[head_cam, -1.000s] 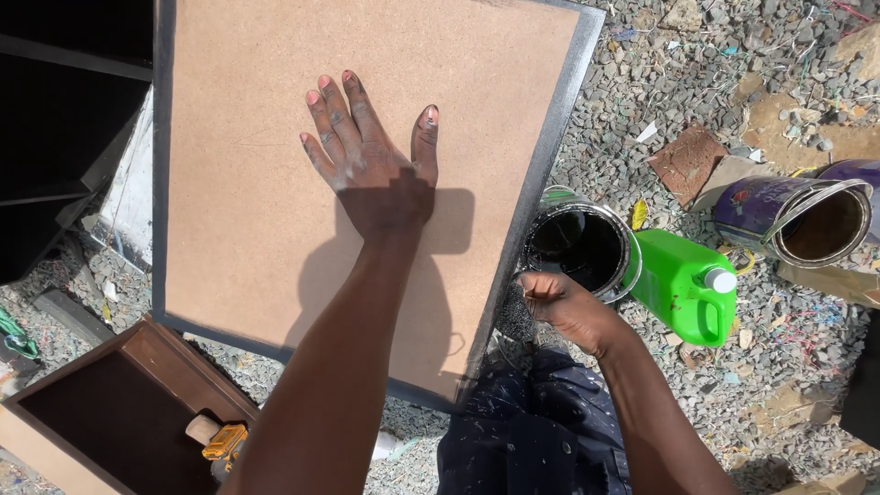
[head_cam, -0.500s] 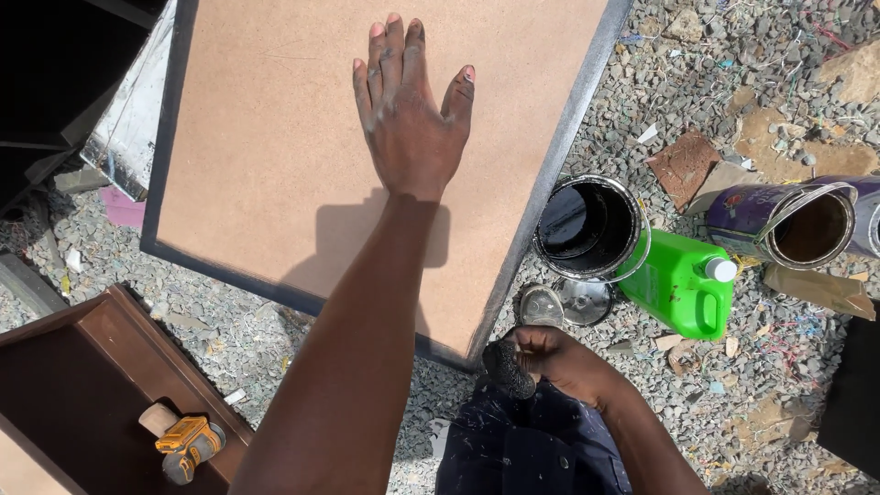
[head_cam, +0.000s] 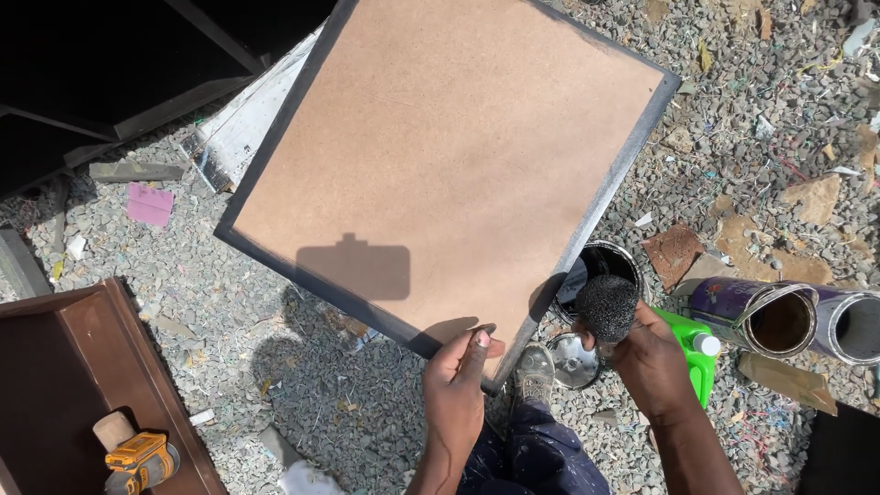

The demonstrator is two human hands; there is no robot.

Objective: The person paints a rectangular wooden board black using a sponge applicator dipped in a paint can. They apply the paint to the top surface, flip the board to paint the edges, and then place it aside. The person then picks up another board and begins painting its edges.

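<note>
two hands of mine show in the head view, low in the picture over grey gravel. my left hand (head_cam: 456, 385) grips the near corner of the brown board (head_cam: 449, 156), its fingers (head_cam: 477, 348) curled under the dark painted edge and the thumb pressed on top, pinching that corner. the board is tilted up off the gravel, bare brown on its face with a black rim all round. my right hand (head_cam: 653, 362) is closed round a black sponge (head_cam: 606, 307), fingers pressed together on it, holding it just beside the board's lower right edge.

packages next: an open paint can (head_cam: 600, 266) with a black inside stands partly hidden behind the board's edge and the sponge. its round metal lid (head_cam: 573, 359) lies on the gravel between my two hands. a bright green jug (head_cam: 694, 353) with a white cap lies behind my right hand, mostly covered by it. right of that, a purple can (head_cam: 756, 316) lies on its side, mouth open toward me, with another one (head_cam: 848, 325) touching it at the picture edge.

around these: torn brown cardboard scraps (head_cam: 674, 252) on the gravel, a pink scrap (head_cam: 149, 203) at left, a white slat (head_cam: 243, 128) reaching under the board, and a dark brown wooden drawer (head_cam: 73, 367) in the lower left corner holding a yellow sander (head_cam: 137, 458).
</note>
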